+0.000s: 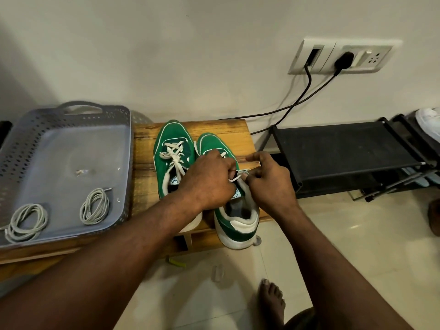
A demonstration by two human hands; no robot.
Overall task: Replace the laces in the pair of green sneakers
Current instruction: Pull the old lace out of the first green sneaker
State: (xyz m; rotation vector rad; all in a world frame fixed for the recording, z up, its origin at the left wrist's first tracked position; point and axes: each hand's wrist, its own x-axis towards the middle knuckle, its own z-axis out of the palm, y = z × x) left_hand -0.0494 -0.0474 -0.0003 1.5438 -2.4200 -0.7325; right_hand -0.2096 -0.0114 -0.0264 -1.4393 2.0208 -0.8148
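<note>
A black rack (338, 148) stands on cream tiles (333, 234) below wall sockets (342, 57).

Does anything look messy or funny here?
Yes. The right green sneaker pokes its white heel past the front edge of the wooden bench, so it looks tippy. A yellow-green scrap and a small clear plastic piece lie on the pale floor below.

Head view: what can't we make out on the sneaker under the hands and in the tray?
All head view.
Right sneaker: eyelets and most of the lace hidden under the left hand and right hand pinching it.
Left sneaker: heel covered by the left forearm.
Tray: pale scrap too small to identify; left side cut off by the frame edge.
</note>
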